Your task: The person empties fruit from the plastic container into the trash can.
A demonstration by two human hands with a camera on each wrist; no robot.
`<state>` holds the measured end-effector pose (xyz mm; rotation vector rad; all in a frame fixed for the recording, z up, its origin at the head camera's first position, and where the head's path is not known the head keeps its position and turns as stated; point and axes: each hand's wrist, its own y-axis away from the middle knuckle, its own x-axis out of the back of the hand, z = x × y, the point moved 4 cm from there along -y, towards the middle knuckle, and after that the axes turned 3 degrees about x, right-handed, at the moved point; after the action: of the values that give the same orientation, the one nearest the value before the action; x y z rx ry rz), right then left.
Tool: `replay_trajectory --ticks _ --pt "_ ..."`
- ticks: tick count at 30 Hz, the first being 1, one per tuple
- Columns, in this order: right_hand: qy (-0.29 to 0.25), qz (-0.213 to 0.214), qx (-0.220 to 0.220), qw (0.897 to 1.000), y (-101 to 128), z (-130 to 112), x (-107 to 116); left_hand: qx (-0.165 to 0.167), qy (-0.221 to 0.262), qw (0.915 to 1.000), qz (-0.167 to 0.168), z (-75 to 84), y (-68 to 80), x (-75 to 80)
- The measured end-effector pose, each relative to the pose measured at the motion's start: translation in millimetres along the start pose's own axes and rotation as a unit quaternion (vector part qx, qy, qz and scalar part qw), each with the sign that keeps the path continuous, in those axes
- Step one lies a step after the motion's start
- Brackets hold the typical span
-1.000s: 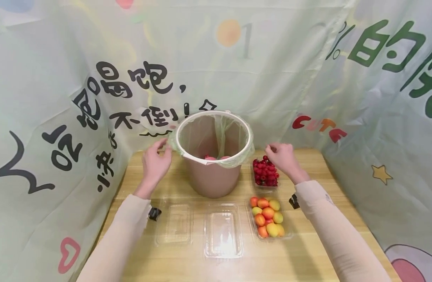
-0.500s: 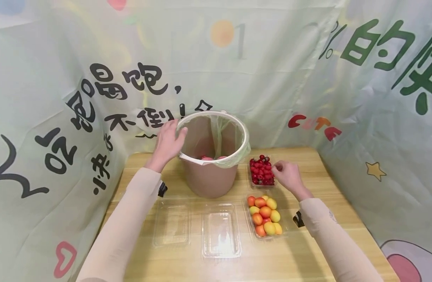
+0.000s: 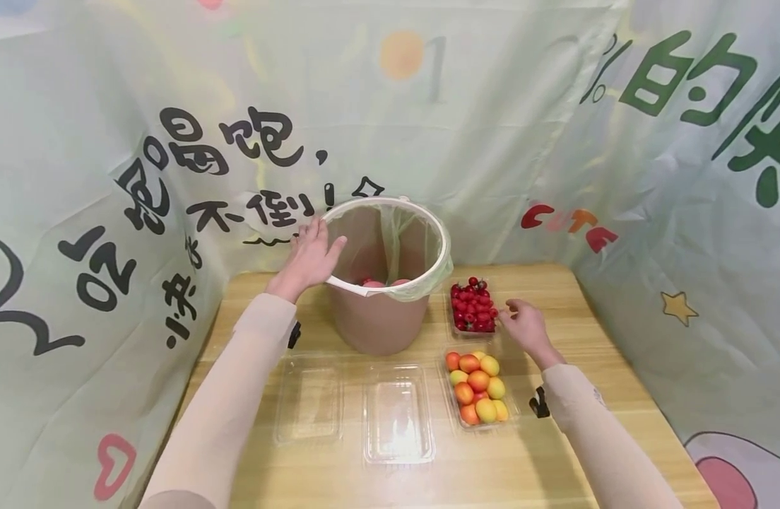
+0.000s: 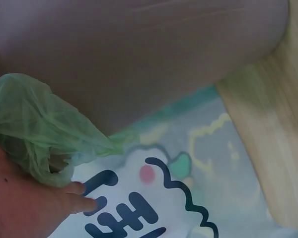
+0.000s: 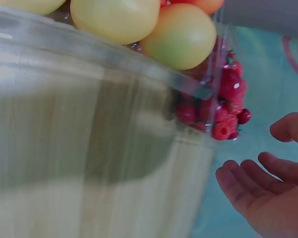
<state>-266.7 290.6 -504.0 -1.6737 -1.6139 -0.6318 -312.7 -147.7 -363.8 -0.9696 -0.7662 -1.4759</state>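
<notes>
My left hand [image 3: 314,256] rests on the left side of the rim of a brownish-pink bin [image 3: 377,329], fingers straight and thumb over the opening. A pale green bag [image 4: 44,124] lines the bin and hangs over its rim, beside that hand in the left wrist view. Round pinkish things [image 3: 372,283] lie inside, mostly hidden. Just right of a clear box of small red fruit [image 3: 473,309], cherries and raspberries by their look, is my right hand [image 3: 523,325]. Its fingers are loosely bent and apart, with nothing between them in the right wrist view [image 5: 273,183].
In front of the red fruit sits a clear box of orange and yellow plum-like fruit [image 3: 477,389]. Two clear plastic trays [image 3: 398,417] lie on the wooden table [image 3: 326,481], before the bin. Printed cloth [image 3: 492,106] hangs behind and at both sides.
My left hand has moved right from beside the bin onto its rim. The right hand has come down beside the red fruit, and its fingers have loosened. The fruit boxes stay in place.
</notes>
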Motion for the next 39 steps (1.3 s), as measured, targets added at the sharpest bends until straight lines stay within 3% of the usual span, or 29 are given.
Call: replay_trajectory --ticks 7,15,30,39 --pt "-0.013 -0.015 -0.03 0.999 -6 23 -11 0.006 -0.025 0.9997 -0.006 0.3 -0.8 0.5" --pt "0.002 -0.046 -0.069 0.997 -13 32 -25 0.009 -0.029 0.9995 -0.01 0.6 -2.5 -0.4" --pt "-0.009 -0.053 -0.056 0.997 -15 36 -37 0.013 -0.04 0.9991 -0.006 -0.4 -1.1 -2.9" --pt "-0.037 -0.041 -0.085 0.995 -16 40 -42 0.01 -0.04 0.9991 -0.006 -0.2 -1.4 -1.1"
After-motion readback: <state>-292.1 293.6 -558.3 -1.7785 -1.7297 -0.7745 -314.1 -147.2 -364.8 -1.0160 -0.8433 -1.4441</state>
